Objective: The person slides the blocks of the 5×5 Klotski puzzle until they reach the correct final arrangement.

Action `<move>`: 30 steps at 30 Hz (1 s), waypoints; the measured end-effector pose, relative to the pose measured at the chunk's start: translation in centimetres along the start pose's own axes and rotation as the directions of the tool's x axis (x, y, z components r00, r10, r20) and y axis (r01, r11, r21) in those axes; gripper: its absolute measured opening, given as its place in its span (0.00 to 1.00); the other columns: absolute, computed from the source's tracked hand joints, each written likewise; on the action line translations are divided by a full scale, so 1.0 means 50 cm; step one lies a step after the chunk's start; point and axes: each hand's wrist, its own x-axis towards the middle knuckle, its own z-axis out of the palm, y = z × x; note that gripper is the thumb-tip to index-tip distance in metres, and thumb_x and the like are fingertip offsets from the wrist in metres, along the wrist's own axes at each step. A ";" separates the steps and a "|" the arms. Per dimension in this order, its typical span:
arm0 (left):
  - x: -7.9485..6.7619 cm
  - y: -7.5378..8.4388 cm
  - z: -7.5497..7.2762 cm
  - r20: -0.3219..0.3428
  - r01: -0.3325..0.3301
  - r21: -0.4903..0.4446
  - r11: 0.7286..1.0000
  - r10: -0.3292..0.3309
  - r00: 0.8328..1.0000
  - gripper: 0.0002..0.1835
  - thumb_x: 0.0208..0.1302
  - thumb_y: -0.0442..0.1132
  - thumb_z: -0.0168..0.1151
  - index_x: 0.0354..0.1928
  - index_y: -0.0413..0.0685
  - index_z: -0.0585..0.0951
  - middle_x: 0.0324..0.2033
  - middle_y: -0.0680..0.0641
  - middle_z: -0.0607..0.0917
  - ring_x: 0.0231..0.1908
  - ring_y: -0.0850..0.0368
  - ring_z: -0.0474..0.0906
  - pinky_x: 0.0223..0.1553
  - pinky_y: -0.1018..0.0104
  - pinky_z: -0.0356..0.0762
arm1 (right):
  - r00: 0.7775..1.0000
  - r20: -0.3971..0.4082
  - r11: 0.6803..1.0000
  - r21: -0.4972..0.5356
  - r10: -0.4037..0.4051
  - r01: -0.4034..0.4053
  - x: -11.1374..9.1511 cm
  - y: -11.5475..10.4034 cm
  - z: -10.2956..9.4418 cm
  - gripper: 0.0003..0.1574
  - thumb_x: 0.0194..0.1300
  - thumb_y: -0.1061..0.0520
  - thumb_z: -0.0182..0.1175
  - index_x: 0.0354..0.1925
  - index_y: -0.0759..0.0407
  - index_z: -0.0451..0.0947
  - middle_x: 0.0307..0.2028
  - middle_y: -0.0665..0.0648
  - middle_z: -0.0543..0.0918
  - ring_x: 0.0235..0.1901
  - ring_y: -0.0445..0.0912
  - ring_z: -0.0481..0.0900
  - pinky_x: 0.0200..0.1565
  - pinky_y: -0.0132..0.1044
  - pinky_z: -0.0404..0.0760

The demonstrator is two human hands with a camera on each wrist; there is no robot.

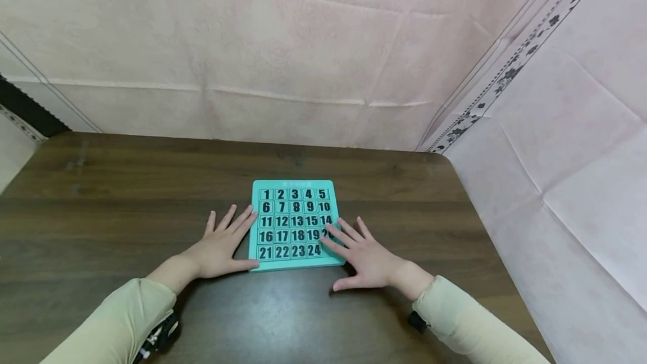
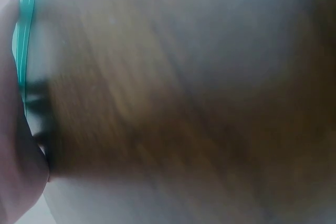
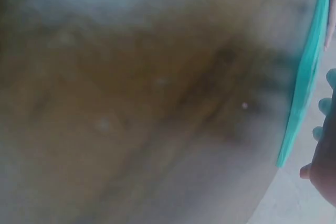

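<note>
A teal sliding number puzzle (image 1: 297,266) lies flat on the table, its black-numbered tiles in rows facing me. In the third row the 15 tile stands left of the 14. My left hand (image 1: 216,253) is spread at the puzzle's left side, with fingertips and thumb at its edge. Over the right edge reaches my right hand (image 1: 373,263), its fingers spread above the 20 tile and partly hiding it. Whether those fingertips touch the tiles, I cannot tell. In both wrist views the puzzle shows only as a thin teal edge (image 2: 23,35) beside the hand.
The brown wooden table (image 1: 151,206) has rounded far corners. Behind it hangs a creased pale cloth (image 1: 283,60), and another pale sheet (image 1: 571,145) with a dark floral border runs along the right. Dark wrist devices (image 1: 164,333) sit below the light green sleeves.
</note>
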 end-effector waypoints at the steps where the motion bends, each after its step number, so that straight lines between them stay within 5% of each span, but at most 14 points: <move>1: 0.000 0.000 0.001 -0.004 0.001 -0.003 1.000 -0.001 1.000 0.55 0.52 0.73 0.54 0.74 0.50 0.48 0.74 0.45 0.47 0.72 0.35 0.37 0.62 0.29 0.27 | 1.000 -0.015 1.000 0.009 0.012 -0.012 0.002 0.002 -0.002 0.57 0.57 0.26 0.52 0.74 0.48 0.45 0.75 0.55 0.44 0.74 0.57 0.38 0.67 0.65 0.35; 12: 0.010 -0.010 0.007 -0.024 0.012 -0.027 1.000 -0.012 1.000 0.56 0.48 0.74 0.56 0.73 0.51 0.51 0.73 0.46 0.50 0.72 0.37 0.40 0.63 0.29 0.28 | 0.977 -0.117 0.983 0.080 0.176 -0.167 0.012 0.031 -0.033 0.51 0.61 0.33 0.54 0.73 0.51 0.49 0.73 0.60 0.49 0.73 0.60 0.41 0.66 0.66 0.35; 30: 0.012 -0.019 0.000 -0.021 -0.009 0.022 1.000 0.009 1.000 0.57 0.47 0.74 0.57 0.73 0.50 0.53 0.73 0.45 0.52 0.72 0.40 0.44 0.63 0.29 0.28 | 0.971 -0.112 0.976 0.075 0.210 -0.203 0.008 0.043 -0.031 0.51 0.61 0.33 0.54 0.73 0.51 0.48 0.73 0.60 0.48 0.73 0.60 0.41 0.66 0.67 0.35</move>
